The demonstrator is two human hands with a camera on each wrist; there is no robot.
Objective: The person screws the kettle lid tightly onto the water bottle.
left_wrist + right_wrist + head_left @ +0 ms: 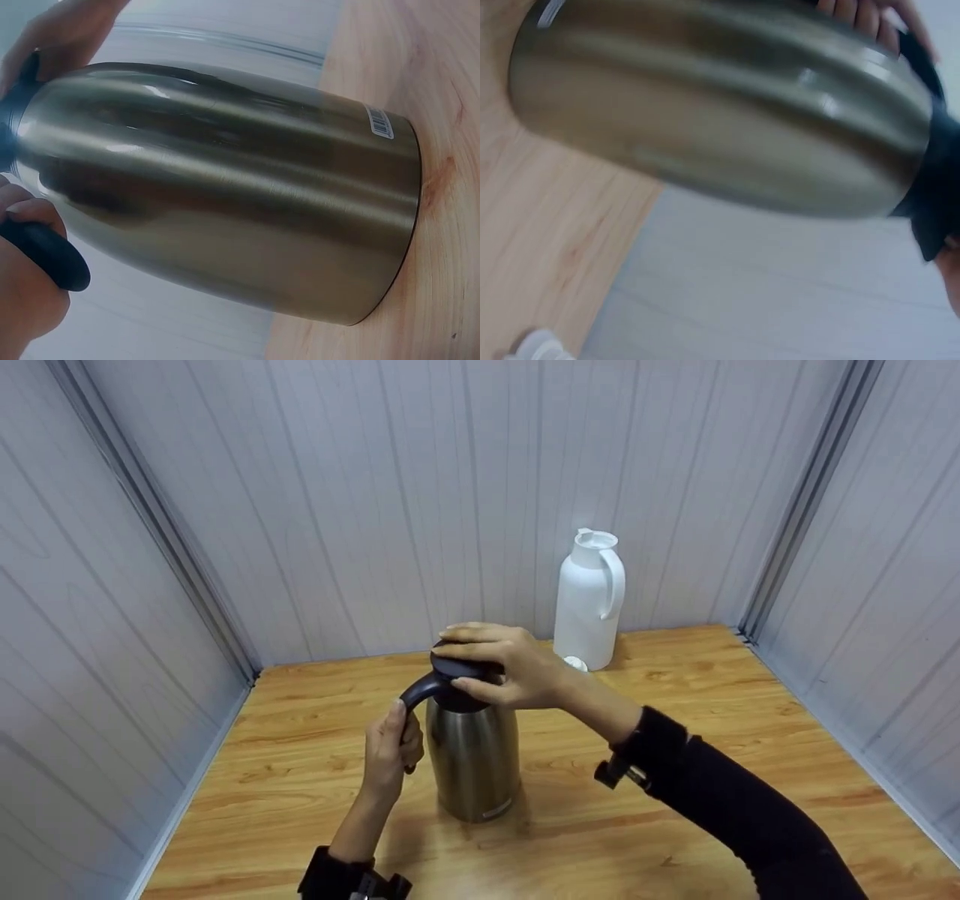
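Nearest the viewer, the left hand (390,754) wraps its curled fingers round the lower part of the black handle (417,691) of a stainless-steel vacuum jug (472,765); the left wrist view shows the fingers (26,214) closed over the handle's end beside the brushed metal body. Just above, the right hand (502,666) lies over the jug's black lid (459,669), fingers bent down across the top and thumb pressed against the lid's near side, so that the lid is gripped between them. The jug stands upright near the middle of the wooden table (720,735), base flat on the surface. Farther back, a white plastic thermos jug (590,600) stands upright beside the rear wall, well apart from the hands, with a small white cap (576,663) at its foot.
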